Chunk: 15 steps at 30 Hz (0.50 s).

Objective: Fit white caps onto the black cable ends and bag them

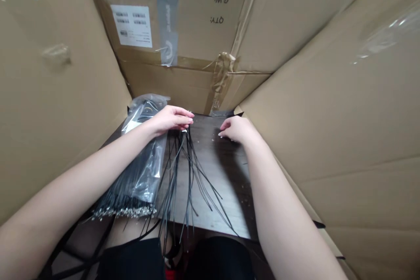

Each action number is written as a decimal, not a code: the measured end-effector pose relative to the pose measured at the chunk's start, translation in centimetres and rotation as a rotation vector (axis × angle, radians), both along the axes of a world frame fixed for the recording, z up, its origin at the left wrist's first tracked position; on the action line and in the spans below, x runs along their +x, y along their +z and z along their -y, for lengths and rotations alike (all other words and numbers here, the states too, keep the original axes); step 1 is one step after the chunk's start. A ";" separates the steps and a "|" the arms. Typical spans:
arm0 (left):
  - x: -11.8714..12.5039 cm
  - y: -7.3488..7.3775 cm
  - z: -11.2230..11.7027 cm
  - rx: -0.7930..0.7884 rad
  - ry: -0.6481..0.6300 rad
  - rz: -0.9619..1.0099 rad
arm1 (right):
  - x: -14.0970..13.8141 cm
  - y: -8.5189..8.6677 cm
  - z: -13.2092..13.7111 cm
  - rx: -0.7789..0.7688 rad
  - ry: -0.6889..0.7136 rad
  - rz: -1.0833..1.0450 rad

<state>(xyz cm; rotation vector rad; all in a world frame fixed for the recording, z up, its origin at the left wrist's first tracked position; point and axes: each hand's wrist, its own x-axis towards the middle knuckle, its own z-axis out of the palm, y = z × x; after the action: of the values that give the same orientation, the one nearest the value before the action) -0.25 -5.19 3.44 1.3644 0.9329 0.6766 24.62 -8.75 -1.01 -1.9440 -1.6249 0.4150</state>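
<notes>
fingers (184,117) of your l hand (169,119) pinch shut on the top ends of loose black cords (188,170) at the desk's (226,183) far edge. cords fan twd near edge. r hand (238,129) by far-right corner, fingers curled, tips on desk, can't tell if gripping anything. clear bag of cords (144,170) along left edge.

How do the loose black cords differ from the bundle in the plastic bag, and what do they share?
The loose cords are few and fan out over the table; the bagged bundle is thick and tight. The loose cords lie bare, pinched at one end by the left hand; the bagged bundle sits in plastic. Both are thin and black.
</notes>
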 end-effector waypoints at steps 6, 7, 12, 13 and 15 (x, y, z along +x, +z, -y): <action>0.0 -2.8 -1.6 0.097 0.001 0.050 | -0.7 0.3 -0.5 -0.179 -0.034 0.193; -0.2 -3.1 -1.6 0.106 -0.010 0.048 | -0.8 0.2 -0.5 -0.175 -0.030 0.209; -0.5 -3.6 -1.5 0.164 -0.067 0.022 | -1.8 0.0 -0.3 -0.130 0.024 0.253; -0.5 -3.6 -1.4 0.161 -0.073 0.022 | -2.3 0.1 -0.2 -0.114 0.040 0.252; -0.4 -3.6 -1.4 0.139 -0.077 0.032 | -3.8 0.3 0.0 -0.036 0.096 0.212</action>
<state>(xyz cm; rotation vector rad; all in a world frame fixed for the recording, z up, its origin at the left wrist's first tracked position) -0.65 -3.78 -0.20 1.5003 0.8160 0.7125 20.86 -8.72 -0.71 -1.9981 -1.8620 0.2846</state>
